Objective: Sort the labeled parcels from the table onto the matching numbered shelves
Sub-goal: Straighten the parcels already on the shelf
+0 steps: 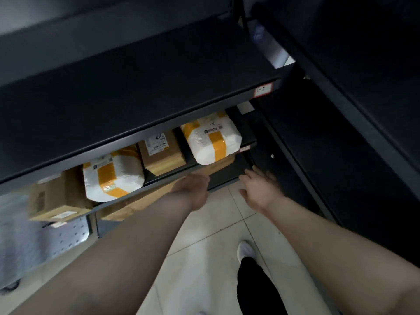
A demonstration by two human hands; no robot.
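A dark metal shelf (247, 142) holds two white bundles with yellow tape (213, 139) (113, 176) and two brown boxes (161, 153) (52, 196), each with a printed label. One level lower lies a long brown carton (218, 165). My left hand (195, 185) reaches to the near edge of that carton; its fingers point away and are hidden behind the back of the hand. My right hand (259, 187) hovers to the right of the carton, fingers spread, holding nothing.
The bare shelf above carries a red-framed number tag (263, 89) on its front edge. A second dark rack (341, 133) stands at the right. Below me are a pale tiled floor (204, 258), my white shoe (245, 250), and a perforated metal panel (68, 237) at the lower left.
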